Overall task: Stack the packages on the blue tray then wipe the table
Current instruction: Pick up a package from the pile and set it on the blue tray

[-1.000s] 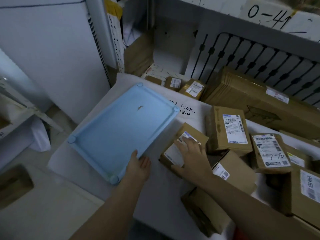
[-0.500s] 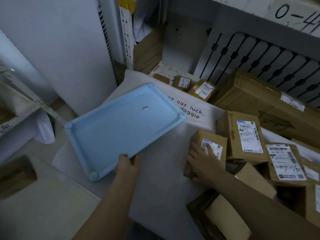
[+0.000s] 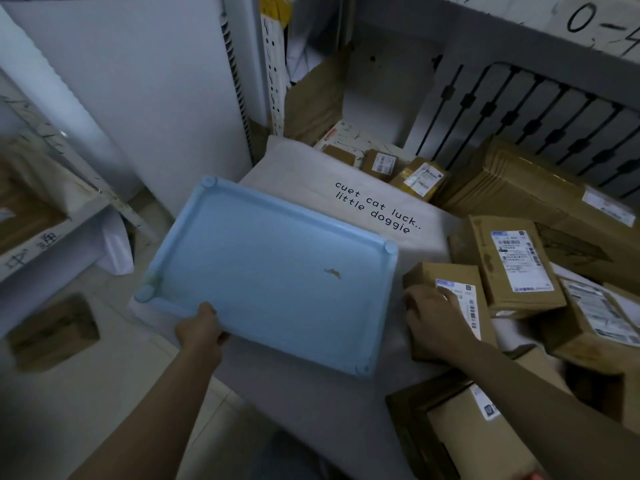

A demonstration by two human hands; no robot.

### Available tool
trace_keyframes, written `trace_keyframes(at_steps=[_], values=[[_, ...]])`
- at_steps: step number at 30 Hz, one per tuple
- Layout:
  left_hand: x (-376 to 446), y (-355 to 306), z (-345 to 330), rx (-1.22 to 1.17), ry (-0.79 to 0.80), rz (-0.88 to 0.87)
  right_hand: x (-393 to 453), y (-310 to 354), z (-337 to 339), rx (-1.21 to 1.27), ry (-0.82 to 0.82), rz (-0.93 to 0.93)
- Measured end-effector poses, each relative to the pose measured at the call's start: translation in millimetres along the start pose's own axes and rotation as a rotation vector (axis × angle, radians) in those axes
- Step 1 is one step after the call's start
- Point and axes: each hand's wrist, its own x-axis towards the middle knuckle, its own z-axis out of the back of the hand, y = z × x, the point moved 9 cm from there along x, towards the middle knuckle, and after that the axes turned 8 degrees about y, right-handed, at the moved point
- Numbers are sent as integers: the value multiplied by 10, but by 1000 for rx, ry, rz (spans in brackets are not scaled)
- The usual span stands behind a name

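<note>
Our left hand reaches forward, fingers curled round the near edge of the blue tray, which lies over the white tabletop. Our right hand lies on a brown package just right of the tray, fingers spread flat over its label. More packages sit beyond.

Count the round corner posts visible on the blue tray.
4 on the blue tray: far-left corner post, far-right corner post, near-left corner post beside the left hand, near-right corner post. None appear hidden.
</note>
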Motion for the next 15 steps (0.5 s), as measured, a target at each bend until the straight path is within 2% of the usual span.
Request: trace_keyframes(at_steps=[3, 10, 15], values=[[31, -20, -25, 89, 72, 7, -14, 151, 61, 124, -54, 5], [121, 57, -78, 177, 117, 65, -89, 320, -379, 166, 195, -15], [254, 12, -178, 160, 139, 84, -124, 262, -555, 123, 259, -53]])
